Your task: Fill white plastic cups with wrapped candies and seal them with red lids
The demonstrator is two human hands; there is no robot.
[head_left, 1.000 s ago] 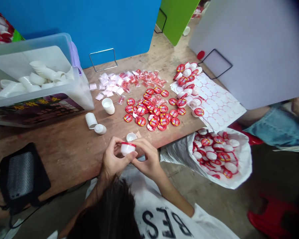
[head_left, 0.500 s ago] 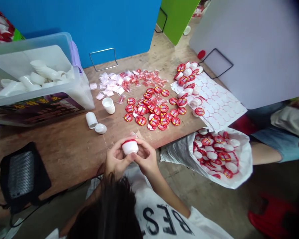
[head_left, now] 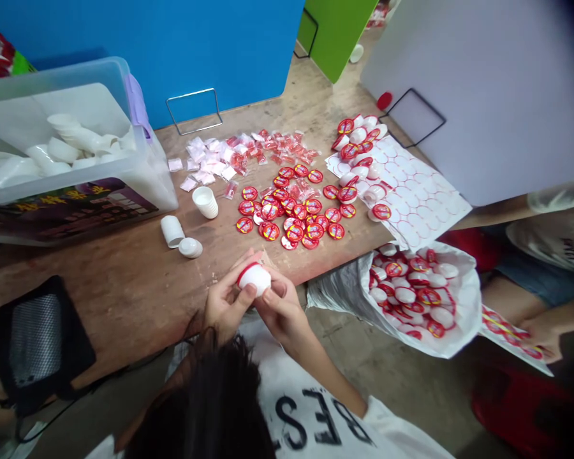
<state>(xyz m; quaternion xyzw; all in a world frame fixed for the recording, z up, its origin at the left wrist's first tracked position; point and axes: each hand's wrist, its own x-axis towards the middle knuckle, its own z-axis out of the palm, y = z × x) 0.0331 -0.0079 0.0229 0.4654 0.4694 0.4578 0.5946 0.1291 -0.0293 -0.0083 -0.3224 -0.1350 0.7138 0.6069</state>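
Both my left hand (head_left: pixel 224 305) and my right hand (head_left: pixel 280 312) grip a small white plastic cup with a red rim (head_left: pixel 254 278) above the table's front edge. The cup is tilted, its rim toward the upper left. Beyond my hands lie a loose white cup (head_left: pixel 172 231), a white cap (head_left: pixel 190 247) and a short stack of white cups (head_left: pixel 205 203). Round red-and-yellow labels (head_left: pixel 291 217) are scattered on the wooden table (head_left: pixel 124 274), with small sachets (head_left: pixel 234 153) behind them.
A clear plastic tub (head_left: pixel 67 180) of white cups stands at left. A peeled label sheet (head_left: pixel 416 197) lies at right. An open sack (head_left: pixel 411 293) holds red-rimmed cups. A co-worker's hand (head_left: pixel 543 338) holds a label strip (head_left: pixel 502 331).
The cup has tilted, with its rim now turned toward the upper left. The view has shifted slightly. A co-worker's hand with a label strip has appeared at lower right.
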